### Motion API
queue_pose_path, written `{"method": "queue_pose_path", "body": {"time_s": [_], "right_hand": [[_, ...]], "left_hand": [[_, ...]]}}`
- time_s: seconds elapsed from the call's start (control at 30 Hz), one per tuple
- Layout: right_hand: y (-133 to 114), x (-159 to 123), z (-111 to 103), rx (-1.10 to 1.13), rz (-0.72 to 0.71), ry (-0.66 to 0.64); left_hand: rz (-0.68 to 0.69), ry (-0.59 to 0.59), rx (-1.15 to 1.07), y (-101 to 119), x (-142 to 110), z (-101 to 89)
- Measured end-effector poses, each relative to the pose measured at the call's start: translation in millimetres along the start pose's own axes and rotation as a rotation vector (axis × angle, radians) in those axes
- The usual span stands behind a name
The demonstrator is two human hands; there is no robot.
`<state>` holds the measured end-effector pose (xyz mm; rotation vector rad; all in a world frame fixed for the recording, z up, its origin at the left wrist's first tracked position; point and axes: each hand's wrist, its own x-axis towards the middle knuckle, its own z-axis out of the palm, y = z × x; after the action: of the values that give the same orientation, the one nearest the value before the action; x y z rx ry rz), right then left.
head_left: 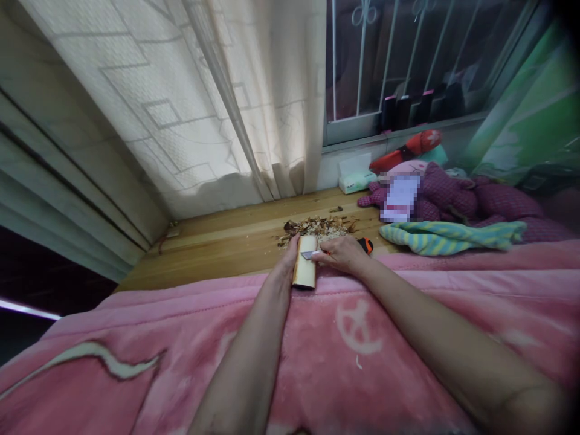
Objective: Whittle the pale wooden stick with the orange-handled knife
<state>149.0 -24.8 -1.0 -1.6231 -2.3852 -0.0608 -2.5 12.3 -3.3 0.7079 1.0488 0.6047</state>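
My left hand [290,258] grips a pale bamboo piece [305,273] along its left side, partly hidden behind it. The piece is a short, wide length with a brown edge on the left and a dark hollow at its near end. In my right hand [343,254] is a utility knife [309,255], closed in the fingers. Its blade lies across the face of the bamboo piece, and the black and orange end of its handle [366,245] sticks out past the hand. Just beyond the hands is a heap of brown and pale shavings [322,226] on the wooden board.
A wooden surface [217,248] runs below the curtain [181,121]. A pink blanket [308,362] covers the near side. At right lie a striped towel [453,237], a purple plush toy [457,199] and a tissue pack [357,181]. A barred window [408,66] stands behind.
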Motion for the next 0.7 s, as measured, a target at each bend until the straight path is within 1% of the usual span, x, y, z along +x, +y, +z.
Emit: {"method": "queue_pose_path", "body": {"time_s": [0.1,0.3,0.37,0.47,0.53,0.6,0.7], "right_hand": [[5,2,2,-0.006,0.025,0.005],[9,4,3,-0.031,0.058,-0.015],[13,5,2,-0.038,0.104,-0.023],[22,5,1,-0.049,0.228,-0.027],[27,5,1,-0.044,0.268,-0.025],[27,5,2,-0.035,0.263,-0.01],[20,4,3,-0.028,0.203,0.009]], "left_hand": [[-0.021,-0.051,0.063,1,-3,-0.3],[-0.015,-0.018,0.065,3,-5,0.3],[-0.026,-0.024,0.059,3,-6,0.2],[-0.065,-0.075,0.031,4,-8,-0.1],[-0.071,-0.085,0.025,4,-8,-0.4],[-0.059,-0.069,0.027,3,-8,-0.9],[-0.044,-0.043,0.02,2,-7,-1.7]]}}
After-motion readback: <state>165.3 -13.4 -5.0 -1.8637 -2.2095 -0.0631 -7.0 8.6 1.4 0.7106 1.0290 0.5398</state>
